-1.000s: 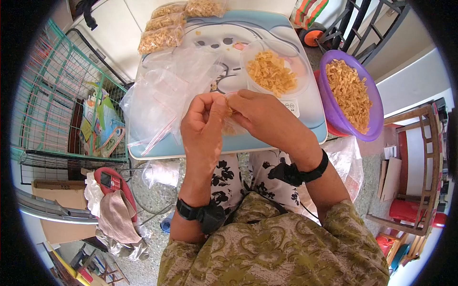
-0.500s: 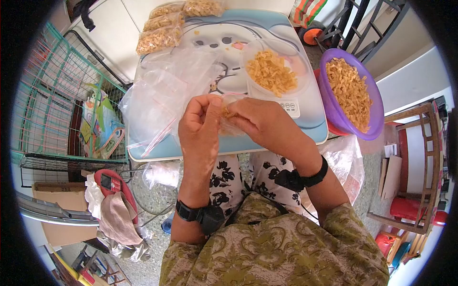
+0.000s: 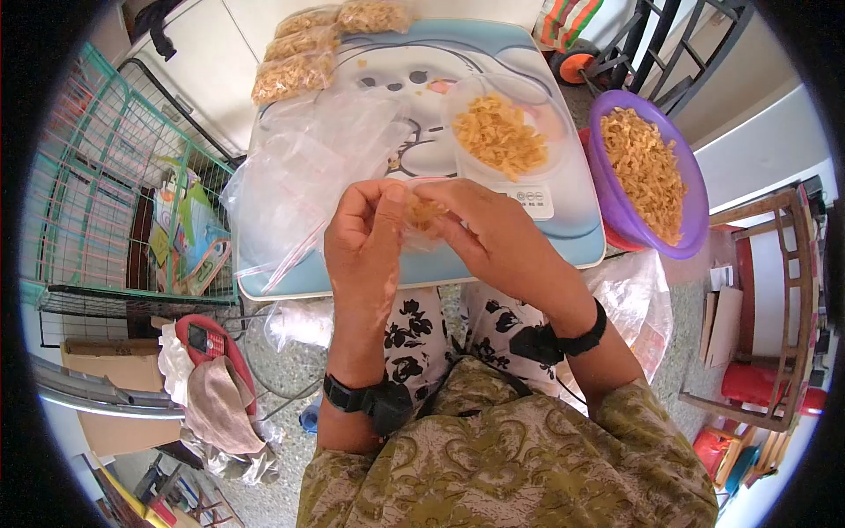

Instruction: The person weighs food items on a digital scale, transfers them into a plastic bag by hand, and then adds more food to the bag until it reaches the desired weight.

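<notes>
Over the table's near edge, my left hand (image 3: 365, 224) pinches one side of a small clear zip-lock bag (image 3: 431, 236), its thumb and fingers closed. My right hand (image 3: 484, 220) is curled at the bag's other side, fingertips against it. Yellow-brown dried flakes (image 3: 425, 213) show between the two hands; whether the right fingers also grip some is hidden. Just beyond the right hand, a clear bowl (image 3: 563, 150) of similar flakes rests on a white scale (image 3: 541, 201). To the left of my left hand lie flat empty plastic bags (image 3: 286, 189) with red zip lines.
Several filled bags (image 3: 295, 75) are stacked at the table's far left corner. A purple basin (image 3: 695, 207) heaped with flakes stands off the right edge. On the left is a green wire cage (image 3: 97, 202); below it, a red stool (image 3: 242, 374) holds a phone and cloth.
My hands have shifted slightly, the left one a little left and the right one a little downward. More of the flakes now shows between them.
</notes>
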A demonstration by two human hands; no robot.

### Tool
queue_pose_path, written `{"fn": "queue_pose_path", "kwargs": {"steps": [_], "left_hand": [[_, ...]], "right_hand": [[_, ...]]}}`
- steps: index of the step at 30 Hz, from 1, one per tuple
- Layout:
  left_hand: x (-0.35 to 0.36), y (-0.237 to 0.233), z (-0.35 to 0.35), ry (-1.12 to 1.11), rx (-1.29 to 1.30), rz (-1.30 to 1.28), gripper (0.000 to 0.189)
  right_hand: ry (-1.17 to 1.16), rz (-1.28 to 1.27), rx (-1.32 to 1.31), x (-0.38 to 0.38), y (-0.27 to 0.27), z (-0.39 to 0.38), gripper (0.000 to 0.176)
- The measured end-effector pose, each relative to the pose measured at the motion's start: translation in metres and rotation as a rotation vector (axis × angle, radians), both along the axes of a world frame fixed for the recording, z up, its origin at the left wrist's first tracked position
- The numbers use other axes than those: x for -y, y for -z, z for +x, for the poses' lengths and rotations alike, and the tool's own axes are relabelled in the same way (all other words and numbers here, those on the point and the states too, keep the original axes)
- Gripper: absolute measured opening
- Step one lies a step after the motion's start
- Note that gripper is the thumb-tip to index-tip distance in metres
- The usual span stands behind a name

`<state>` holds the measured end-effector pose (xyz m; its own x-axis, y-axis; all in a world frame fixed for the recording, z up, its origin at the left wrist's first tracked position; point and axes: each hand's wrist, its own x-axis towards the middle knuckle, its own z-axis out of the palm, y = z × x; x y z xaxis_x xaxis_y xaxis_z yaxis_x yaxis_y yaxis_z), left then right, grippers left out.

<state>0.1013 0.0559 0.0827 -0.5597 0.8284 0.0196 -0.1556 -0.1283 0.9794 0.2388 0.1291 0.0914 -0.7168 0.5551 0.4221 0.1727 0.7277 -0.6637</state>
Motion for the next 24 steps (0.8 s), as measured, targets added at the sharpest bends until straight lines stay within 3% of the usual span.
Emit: {"fn": "queue_pose_path", "kwargs": {"steps": [4, 6, 9, 14, 18, 22, 24], "left_hand": [[0.000, -0.001, -0.001, -0.008, 0.045, -0.018, 0.015], [-0.001, -0.001, 0.001, 0.006, 0.067, -0.017, 0.016], [0.001, -0.003, 0.005, 0.016, 0.057, 0.015, 0.015], [0.007, -0.002, 0.009, 0.172, 0.023, 0.036, 0.013], [0.003, -0.002, 0.012, 0.098, -0.002, 0.014, 0.013], [0.003, 0.004, 0.006, 0.079, 0.025, -0.020, 0.015], [0.004, 0.004, 0.003, 0.081, 0.052, -0.044, 0.015]], "right_hand": [[-0.011, -0.226, 0.130, 0.008, -0.003, 0.013, 0.041], [-0.110, 0.027, 0.156, 0.009, 0.007, 0.012, 0.047], [-0.132, 0.164, 0.185, 0.013, 0.003, 0.007, 0.049], [-0.135, 0.105, 0.348, 0.006, 0.010, -0.002, 0.031], [-0.077, 0.099, 0.383, 0.003, 0.025, -0.013, 0.018], [-0.090, 0.144, 0.288, 0.005, 0.021, -0.011, 0.021], [-0.123, 0.029, 0.276, 0.005, 0.006, -0.002, 0.029]]}}
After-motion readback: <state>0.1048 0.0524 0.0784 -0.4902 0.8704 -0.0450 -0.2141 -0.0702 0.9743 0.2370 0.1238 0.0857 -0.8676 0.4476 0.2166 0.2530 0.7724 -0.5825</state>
